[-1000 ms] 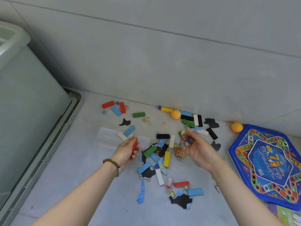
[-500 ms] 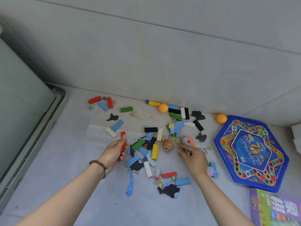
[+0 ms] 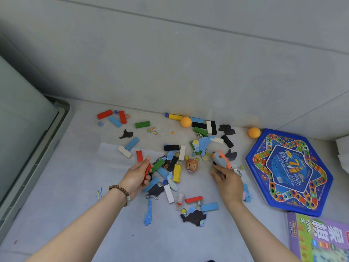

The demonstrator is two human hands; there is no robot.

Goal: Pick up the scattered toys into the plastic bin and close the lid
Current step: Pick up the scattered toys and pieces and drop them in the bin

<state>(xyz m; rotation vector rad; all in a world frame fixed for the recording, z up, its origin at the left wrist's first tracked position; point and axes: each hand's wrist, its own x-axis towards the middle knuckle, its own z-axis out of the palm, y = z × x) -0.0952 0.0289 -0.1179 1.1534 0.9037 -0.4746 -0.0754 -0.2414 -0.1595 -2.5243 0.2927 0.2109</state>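
Left hand (image 3: 137, 175) grips a red block (image 3: 147, 172); right hand (image 3: 227, 181) grasps a toy (image 3: 221, 159).

**Both hands low over the floor**

Both bare forearms reach in from the near edge, angled toward each other. Left hand (image 3: 137, 175), bead bracelet (image 3: 120, 191) on the wrist, is curled shut around a red block (image 3: 147, 172). Right hand (image 3: 229, 181) is knuckles up, fingers pinching an orange-grey toy (image 3: 220, 159) at its far side.

Grey tiled wall (image 3: 188, 59) behind, seam lines running across. Pale grey floor (image 3: 62, 195) below. Clear plastic sheet (image 3: 113, 148) flat on floor. White object (image 3: 342, 150) at right edge, cut off, kind unclear.
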